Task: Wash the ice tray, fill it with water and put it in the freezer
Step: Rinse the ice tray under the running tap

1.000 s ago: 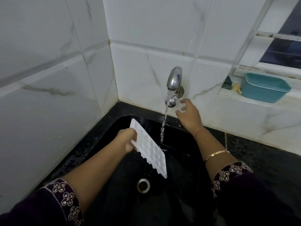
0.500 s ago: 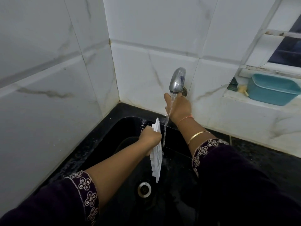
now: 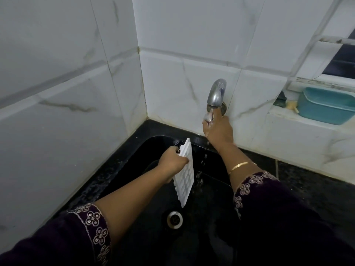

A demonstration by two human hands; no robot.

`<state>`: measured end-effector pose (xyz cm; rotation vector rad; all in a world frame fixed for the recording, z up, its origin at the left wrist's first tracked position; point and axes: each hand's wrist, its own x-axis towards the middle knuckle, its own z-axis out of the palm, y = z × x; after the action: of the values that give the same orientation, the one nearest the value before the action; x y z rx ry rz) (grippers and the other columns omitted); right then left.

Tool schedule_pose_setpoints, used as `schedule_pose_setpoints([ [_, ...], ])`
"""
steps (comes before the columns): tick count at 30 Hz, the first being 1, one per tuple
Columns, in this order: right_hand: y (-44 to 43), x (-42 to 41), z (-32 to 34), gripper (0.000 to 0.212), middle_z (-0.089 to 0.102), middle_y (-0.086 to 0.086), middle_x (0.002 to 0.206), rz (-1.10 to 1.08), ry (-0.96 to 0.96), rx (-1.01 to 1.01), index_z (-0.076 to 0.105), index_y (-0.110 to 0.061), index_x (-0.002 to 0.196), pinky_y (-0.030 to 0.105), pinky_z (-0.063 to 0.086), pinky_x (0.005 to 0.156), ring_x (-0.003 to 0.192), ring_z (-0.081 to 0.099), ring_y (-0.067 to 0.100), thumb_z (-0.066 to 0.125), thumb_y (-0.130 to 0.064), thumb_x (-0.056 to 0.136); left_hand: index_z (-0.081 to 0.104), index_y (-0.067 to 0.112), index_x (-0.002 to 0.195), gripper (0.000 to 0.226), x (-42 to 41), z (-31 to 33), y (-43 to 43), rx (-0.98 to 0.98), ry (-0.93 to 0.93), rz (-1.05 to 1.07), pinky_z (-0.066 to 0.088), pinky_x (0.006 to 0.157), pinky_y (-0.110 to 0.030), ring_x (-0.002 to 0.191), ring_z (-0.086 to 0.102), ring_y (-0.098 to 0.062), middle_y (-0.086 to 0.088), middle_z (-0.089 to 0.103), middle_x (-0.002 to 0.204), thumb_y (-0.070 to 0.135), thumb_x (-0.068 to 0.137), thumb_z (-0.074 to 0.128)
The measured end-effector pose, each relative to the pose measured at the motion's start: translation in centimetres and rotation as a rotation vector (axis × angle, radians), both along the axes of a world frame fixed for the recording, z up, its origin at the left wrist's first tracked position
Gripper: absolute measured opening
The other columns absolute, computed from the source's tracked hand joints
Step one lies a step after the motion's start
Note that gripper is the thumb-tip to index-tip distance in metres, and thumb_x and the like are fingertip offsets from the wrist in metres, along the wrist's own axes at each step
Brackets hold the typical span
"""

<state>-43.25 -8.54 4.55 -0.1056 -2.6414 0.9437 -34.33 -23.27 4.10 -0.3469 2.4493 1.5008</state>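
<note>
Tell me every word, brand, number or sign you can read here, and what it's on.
There is no readable text.
Tap: bare metal, no brand visible.
Ice tray: plain white, no marking.
Teal tub: no label.
Tiles and sink: no lettering.
Small items beside the tub: too small to tell.

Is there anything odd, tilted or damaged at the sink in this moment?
Nothing looks damaged or spilled. The left hand holds the ice tray steeply tilted, almost on edge, over the black sink, beside the thin drops falling from the tap, not under them. The right hand holds the tap.
</note>
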Motion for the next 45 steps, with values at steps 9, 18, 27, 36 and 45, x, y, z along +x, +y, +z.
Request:
schedule_pose_setpoints([
  [9,2.1,10.2,-5.4,0.095,0.038,0.002,0.146,0.557,-0.582,-0.263,0.026,-0.026,0.145,0.035,0.039,0.107,0.134,0.039,0.019,0.074,-0.006,0.066,0.058,0.018,0.12,0.029,4.1,2.5,-4.0,0.156,0.192,-0.15,0.053,0.086,-0.038,0.098,0.064,-0.023,-0.007,0.065,0.112,0.015,0.091,0.06],
  [18,3.4,13.5,0.2,0.028,0.047,-0.01,0.071,0.423,-0.475,0.114,0.066,-0.011,0.099,0.018,0.032,0.058,0.069,0.047,0.008,0.075,-0.026,0.077,0.062,0.028,0.112,0.028,5.6,4.1,-7.9,-0.014,0.329,-0.382,0.048,0.087,-0.026,0.095,0.064,-0.009,0.006,0.068,0.104,0.017,0.086,0.068],
  [27,2.2,15.9,4.8,0.022,0.06,0.009,0.106,0.309,-0.147,0.55,0.044,-0.015,0.105,0.036,0.038,0.069,0.094,0.057,0.033,0.055,-0.024,0.089,0.066,0.026,0.104,0.028,5.1,6.9,-6.7,-0.572,0.499,-0.529,0.049,0.085,-0.03,0.098,0.063,-0.019,0.003,0.068,0.103,0.019,0.077,0.069],
  [36,0.8,19.0,4.4,0.052,0.065,0.002,0.111,-0.069,0.367,0.6,0.055,-0.016,0.121,0.043,0.03,0.095,0.108,0.058,0.026,0.054,-0.001,0.071,0.061,0.01,0.125,0.053,7.6,5.3,-4.9,-0.66,1.0,-0.295,0.044,0.099,-0.043,0.12,0.055,-0.037,-0.014,0.062,0.126,-0.01,0.076,0.057],
  [45,-0.2,19.8,4.0,0.046,0.067,0.0,0.112,-0.05,0.426,0.529,0.066,-0.018,0.109,0.047,0.026,0.099,0.107,0.06,0.026,0.051,-0.001,0.069,0.064,0.006,0.118,0.051,8.3,1.7,-5.5,-0.627,1.083,-0.188,0.047,0.095,-0.041,0.115,0.059,-0.033,-0.014,0.065,0.119,-0.007,0.07,0.053],
])
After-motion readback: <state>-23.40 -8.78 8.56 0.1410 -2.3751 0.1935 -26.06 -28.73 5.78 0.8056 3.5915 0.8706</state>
